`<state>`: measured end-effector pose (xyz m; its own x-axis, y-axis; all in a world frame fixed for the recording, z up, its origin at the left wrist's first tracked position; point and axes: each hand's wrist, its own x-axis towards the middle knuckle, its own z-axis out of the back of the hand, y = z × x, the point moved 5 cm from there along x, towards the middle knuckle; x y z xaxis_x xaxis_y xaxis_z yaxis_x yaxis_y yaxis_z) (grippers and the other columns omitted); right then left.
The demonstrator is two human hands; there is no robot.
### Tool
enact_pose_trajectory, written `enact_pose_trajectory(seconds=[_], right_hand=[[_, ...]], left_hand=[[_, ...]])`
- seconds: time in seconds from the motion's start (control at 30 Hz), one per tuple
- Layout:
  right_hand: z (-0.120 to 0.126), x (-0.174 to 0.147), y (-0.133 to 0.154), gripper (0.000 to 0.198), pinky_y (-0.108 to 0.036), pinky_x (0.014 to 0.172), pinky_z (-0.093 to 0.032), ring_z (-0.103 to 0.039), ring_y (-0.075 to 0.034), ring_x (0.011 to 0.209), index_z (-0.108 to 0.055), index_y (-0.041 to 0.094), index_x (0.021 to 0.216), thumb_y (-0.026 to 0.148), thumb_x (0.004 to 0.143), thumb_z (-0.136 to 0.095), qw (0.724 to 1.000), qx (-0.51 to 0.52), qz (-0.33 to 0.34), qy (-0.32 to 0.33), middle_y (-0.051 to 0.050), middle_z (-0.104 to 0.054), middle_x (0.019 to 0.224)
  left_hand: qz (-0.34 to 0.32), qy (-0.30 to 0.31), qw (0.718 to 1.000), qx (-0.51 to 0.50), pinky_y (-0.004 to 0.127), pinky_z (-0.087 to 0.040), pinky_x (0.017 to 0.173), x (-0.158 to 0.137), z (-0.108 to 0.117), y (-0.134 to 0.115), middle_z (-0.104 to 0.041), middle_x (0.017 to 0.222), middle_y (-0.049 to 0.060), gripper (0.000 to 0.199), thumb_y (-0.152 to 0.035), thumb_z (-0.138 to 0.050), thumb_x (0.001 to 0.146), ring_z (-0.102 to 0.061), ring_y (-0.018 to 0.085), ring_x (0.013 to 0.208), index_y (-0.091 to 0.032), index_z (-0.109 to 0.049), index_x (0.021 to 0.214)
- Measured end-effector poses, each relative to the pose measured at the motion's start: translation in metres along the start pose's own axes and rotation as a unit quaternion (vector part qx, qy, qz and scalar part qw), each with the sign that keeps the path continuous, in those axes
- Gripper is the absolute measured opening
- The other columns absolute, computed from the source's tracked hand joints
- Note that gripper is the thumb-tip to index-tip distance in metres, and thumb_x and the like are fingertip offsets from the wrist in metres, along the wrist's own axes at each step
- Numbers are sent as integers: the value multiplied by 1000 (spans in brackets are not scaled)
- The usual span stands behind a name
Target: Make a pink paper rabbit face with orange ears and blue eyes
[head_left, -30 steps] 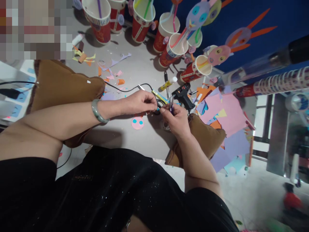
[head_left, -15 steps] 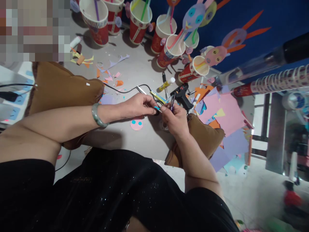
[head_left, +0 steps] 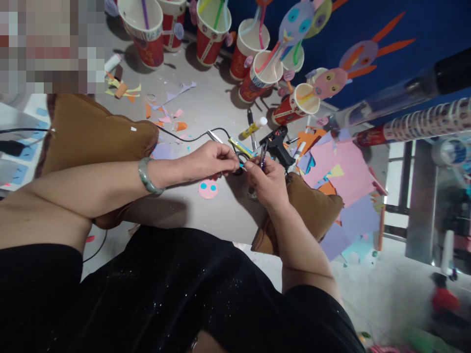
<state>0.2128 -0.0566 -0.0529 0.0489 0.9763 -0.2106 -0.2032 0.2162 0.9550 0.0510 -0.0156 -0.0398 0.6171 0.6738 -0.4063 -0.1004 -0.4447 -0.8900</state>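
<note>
My left hand (head_left: 215, 161) is closed in a pinch, its fingertips meeting those of my right hand (head_left: 269, 180). Between the two sets of fingertips shows a small blue paper piece (head_left: 241, 165). My right hand is also closed, and a slim dark purple tool (head_left: 263, 154) sticks up from its grip; its exact kind is unclear. Just below my left fingers, a pink paper disc (head_left: 208, 189) with two blue dots lies on the table (head_left: 206, 213). Black scissor-like handles (head_left: 241, 157) show partly behind my fingertips.
Beyond my hands are a black glue gun (head_left: 277, 146), a yellow glue stick (head_left: 254, 127) and paper scraps (head_left: 179, 126). Red paper cups (head_left: 252, 86) with straws line the back. Brown cushions (head_left: 97, 132) lie under both arms. Coloured paper sheets (head_left: 344, 171) are piled at right.
My left fingers have closed in slightly and cover more of the blue paper piece. My right hand stays almost in place with the slim dark tool.
</note>
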Motion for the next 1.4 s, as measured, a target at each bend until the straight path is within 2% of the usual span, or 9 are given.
enact_pose_trajectory(seconds=[0.23, 0.4, 0.53, 0.67, 0.77, 0.83, 1.03, 1.27, 1.4], right_hand=[[0, 0, -2, 47, -26, 45, -27, -32, -8, 45, -58, 24, 77, 66, 76, -78, 1000, 8, -2, 0, 8, -40, 51], [2, 0, -3, 38, -26, 48, -32, -37, -9, 47, -63, 22, 80, 57, 82, -76, 1000, -12, 24, -8, 8, -43, 53], [5, -5, 13, 24, -26, 55, -44, -48, -10, 53, -66, 21, 79, 43, 86, -73, 987, -77, 129, -60, 5, -55, 61], [1, -18, 30, 15, -26, 58, -49, -56, -11, 56, -68, 21, 76, 32, 87, -71, 949, -156, 262, -80, 3, -65, 65], [-1, -25, 33, 4, -25, 58, -51, -63, -13, 58, -73, 24, 85, 27, 87, -71, 916, -188, 346, -77, 1, -73, 72], [-2, -27, 33, 5, -25, 57, -52, -66, -13, 59, -74, 25, 91, 24, 88, -71, 901, -198, 379, -77, 1, -76, 76], [0, -28, 32, 11, -24, 56, -53, -70, -13, 60, -74, 27, 96, 21, 88, -71, 885, -206, 407, -92, 2, -78, 77], [0, -27, 30, 7, -26, 58, -55, -71, -15, 62, -75, 26, 95, 27, 91, -70, 889, -216, 393, -97, 0, -78, 78], [0, -27, 32, 8, -25, 58, -54, -70, -14, 61, -74, 26, 96, 23, 90, -71, 890, -201, 400, -91, 1, -78, 77]], left_hand=[[11, -8, 1000, -1, 18, -39, 44, -1, 1, -3, -58, 55, -4, 25, -2, -59, 95, -50, 4, 43, -14, -61, 72], [11, -18, 1000, -13, 18, -40, 44, -1, 0, -6, -60, 57, -4, 27, 2, -55, 95, -52, 4, 45, -13, -61, 73], [35, -30, 999, -25, 20, -40, 45, 1, 0, -6, -62, 58, -2, 34, -7, -52, 102, -53, 5, 44, -13, -60, 70], [89, -15, 996, -19, 20, -40, 48, 1, -2, -5, -63, 57, 1, 47, -21, -45, 108, -55, 6, 44, -12, -64, 65], [101, 6, 995, -25, 19, -39, 48, 0, -3, -5, -63, 58, 1, 45, -18, -47, 105, -55, 6, 45, -13, -64, 64], [94, 24, 995, -38, 19, -39, 47, -1, -3, -6, -63, 59, 0, 40, -12, -50, 102, -55, 5, 45, -12, -63, 63], [102, 61, 990, -81, 17, -40, 43, -2, -2, -1, -66, 61, 1, 25, -6, -58, 92, -57, 6, 45, -12, -62, 68], [122, 80, 984, -102, 16, -39, 42, -5, -6, -2, -68, 64, 1, 21, -3, -61, 91, -60, 6, 48, -11, -64, 72], [123, 78, 984, -106, 17, -42, 44, -6, -5, -1, -67, 64, 1, 19, -3, -64, 90, -59, 6, 47, -11, -65, 73]])
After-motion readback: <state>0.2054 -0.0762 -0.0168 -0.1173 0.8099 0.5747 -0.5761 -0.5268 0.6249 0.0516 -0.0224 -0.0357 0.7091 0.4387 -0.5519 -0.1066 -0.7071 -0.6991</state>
